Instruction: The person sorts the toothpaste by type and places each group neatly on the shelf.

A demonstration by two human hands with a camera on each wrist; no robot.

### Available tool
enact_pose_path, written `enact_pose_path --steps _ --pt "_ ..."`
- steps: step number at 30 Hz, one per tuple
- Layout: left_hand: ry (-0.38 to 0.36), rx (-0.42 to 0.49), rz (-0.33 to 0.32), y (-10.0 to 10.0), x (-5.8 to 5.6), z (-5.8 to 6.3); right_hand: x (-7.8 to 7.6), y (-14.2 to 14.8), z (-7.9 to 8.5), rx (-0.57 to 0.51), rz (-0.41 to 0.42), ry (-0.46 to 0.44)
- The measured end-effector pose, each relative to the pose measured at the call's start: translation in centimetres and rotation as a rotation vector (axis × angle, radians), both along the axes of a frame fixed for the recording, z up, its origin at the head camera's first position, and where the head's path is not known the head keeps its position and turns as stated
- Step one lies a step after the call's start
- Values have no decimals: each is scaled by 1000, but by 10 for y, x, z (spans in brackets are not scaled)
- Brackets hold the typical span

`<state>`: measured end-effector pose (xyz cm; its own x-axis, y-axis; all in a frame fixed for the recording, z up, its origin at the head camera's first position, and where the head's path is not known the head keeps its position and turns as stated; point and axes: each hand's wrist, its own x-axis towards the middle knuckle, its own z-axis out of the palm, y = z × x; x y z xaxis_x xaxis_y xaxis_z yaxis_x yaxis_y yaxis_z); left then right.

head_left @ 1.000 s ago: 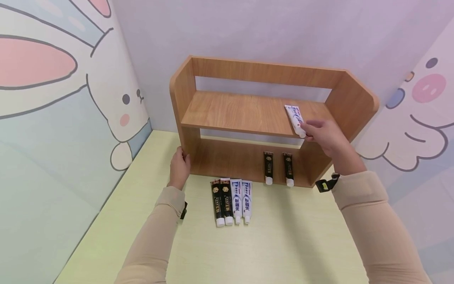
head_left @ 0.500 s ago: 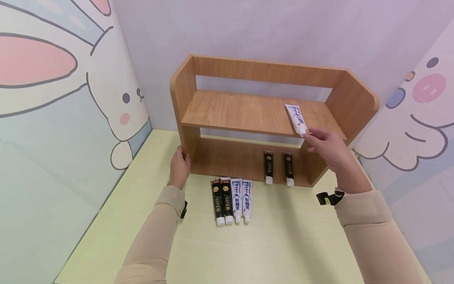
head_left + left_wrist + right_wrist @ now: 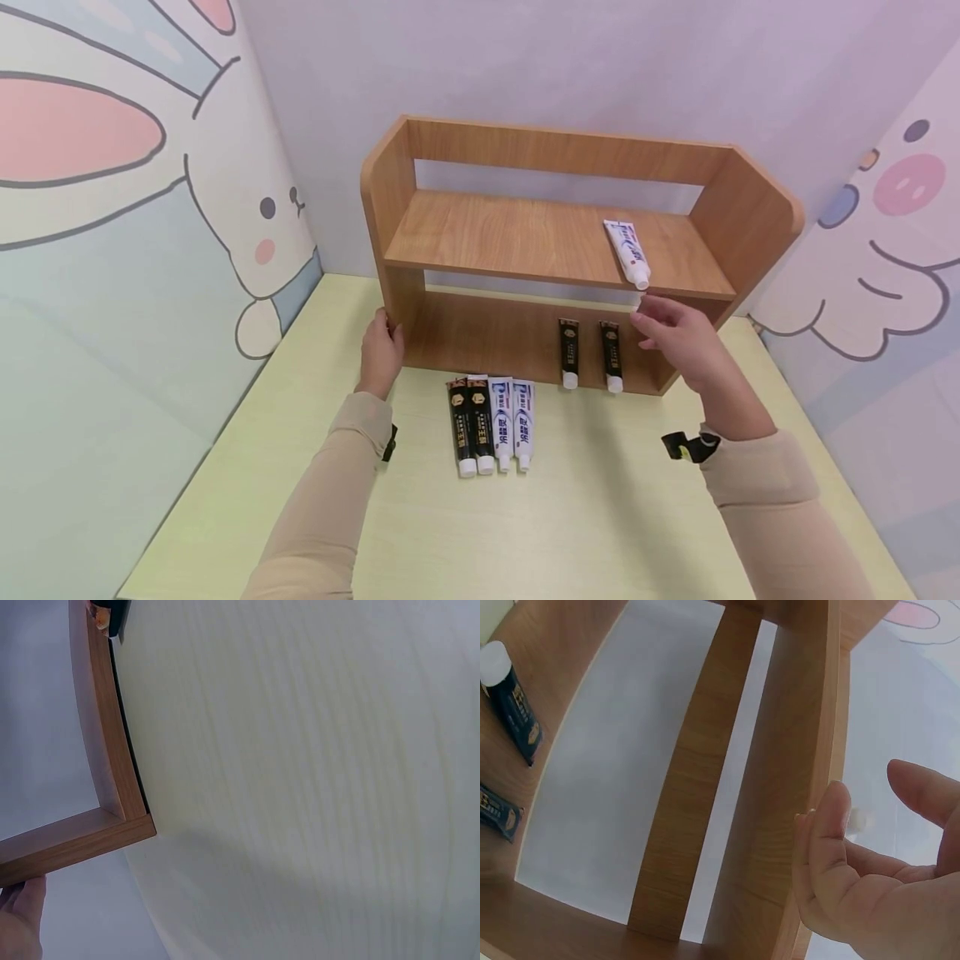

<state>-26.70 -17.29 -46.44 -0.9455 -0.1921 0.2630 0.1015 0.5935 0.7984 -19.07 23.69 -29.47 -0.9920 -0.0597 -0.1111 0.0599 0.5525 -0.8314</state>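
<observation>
Head view: my released right grip (image 3: 681, 343) hangs five o'clock from the white tube (image 3: 628, 252), likely light, soft; I'd pinch its cap (image 3: 641, 284).

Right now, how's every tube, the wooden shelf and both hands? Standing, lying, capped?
White tube on the upper board: lying, capped, not held.
Two black tubes on the lower board: lying, capped.
Two black tubes on the table: lying, capped.
Two white tubes on the table: lying, capped.
Wooden shelf: upright.
Left hand: touching the shelf's left side.
Right hand: holding nothing.
</observation>
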Motion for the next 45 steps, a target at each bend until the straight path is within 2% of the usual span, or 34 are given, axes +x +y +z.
enact_pose_path --steps 7,13,21,28,37,45 --pt "28 -12 12 0 -1 -2 7 -11 -17 -3 33 6" --pt "15 0 9 0 -1 -2 9 -18 -39 -37 50 -14" --pt "1 2 4 1 -1 -1 12 -25 -57 -44 65 -35" --pt "17 -12 0 0 -1 -2 16 -33 -74 -93 87 -48" --pt "23 6 0 1 2 0 17 -46 -98 -109 61 -75" --pt "31 0 4 1 1 -1 20 -57 -117 -105 71 -90"
